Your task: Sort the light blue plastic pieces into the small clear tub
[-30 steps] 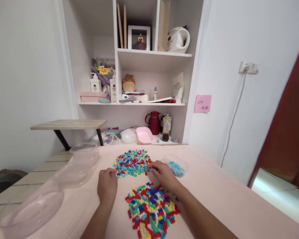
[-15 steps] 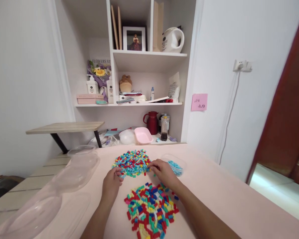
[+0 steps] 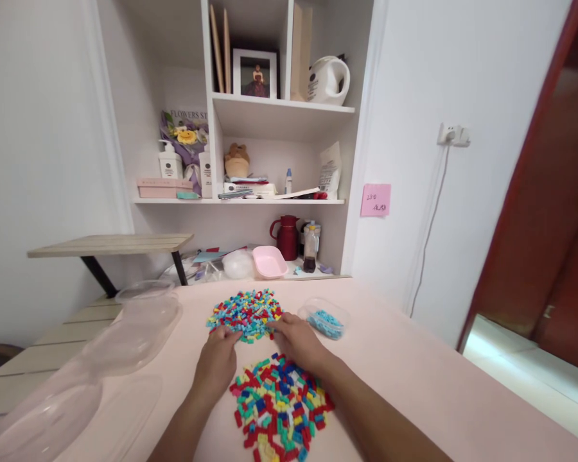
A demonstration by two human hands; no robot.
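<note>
A far pile of small toy bricks point(image 3: 245, 311), mostly light blue with red, yellow and green, lies at the far side of the pink-covered table. At its near left edge is my left hand point(image 3: 216, 359), fingers curled and tips together against the bricks. My right hand point(image 3: 298, 343) reaches in from the right, thumb and fingers pinched at the pile's right edge. What sits between the fingertips of either hand is too small to make out. A clear plastic box point(image 3: 344, 316) holding light blue bricks point(image 3: 325, 324) stands just right of my right hand.
Nearer me, between my forearms, spreads a second pile of mixed-colour bricks point(image 3: 279, 404). Several clear plastic containers point(image 3: 139, 337) line the table's left side. Behind the table are shelves with a pink tray point(image 3: 270, 262), a red jug point(image 3: 288, 239) and a bottle point(image 3: 311, 247).
My right hand has shifted slightly left and down along the pile's edge. My left hand's fingers have drawn in toward the bricks. The whole view has turned a little to the right.
</note>
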